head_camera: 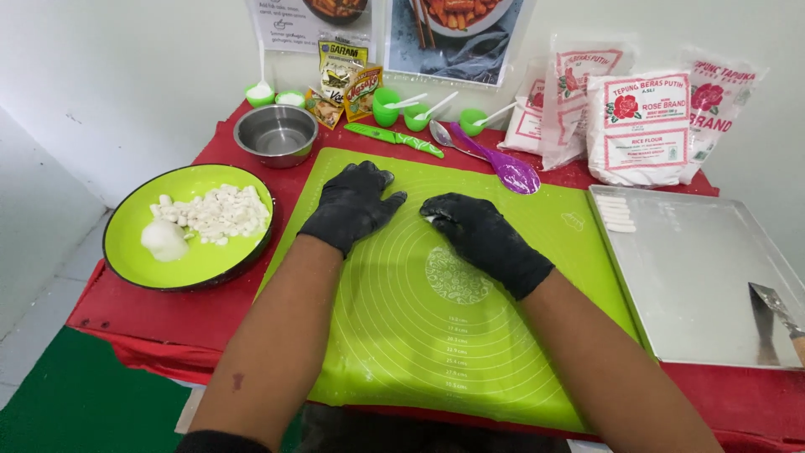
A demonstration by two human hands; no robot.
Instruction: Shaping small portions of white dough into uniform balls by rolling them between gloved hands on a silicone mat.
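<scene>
Both my hands wear black gloves and rest on a lime-green silicone mat (436,335). My left hand (352,205) lies palm down with its fingers pointing toward the right hand. My right hand (482,235) is curled, and a small bit of white dough (430,219) shows at its fingertips. Whether more dough lies hidden under the palms I cannot see. To the left stands a green plate (134,252) holding several white dough pieces (220,210) and a white dough lump (163,239).
A metal tray (704,285) at the right holds a few white dough sticks (616,214) and a scraper (776,323). Behind the mat: a steel bowl (276,134), green knife (394,138), purple spoon (503,164), small green cups (386,107), seasoning packets (340,80), flour bags (637,126). Red cloth covers the table.
</scene>
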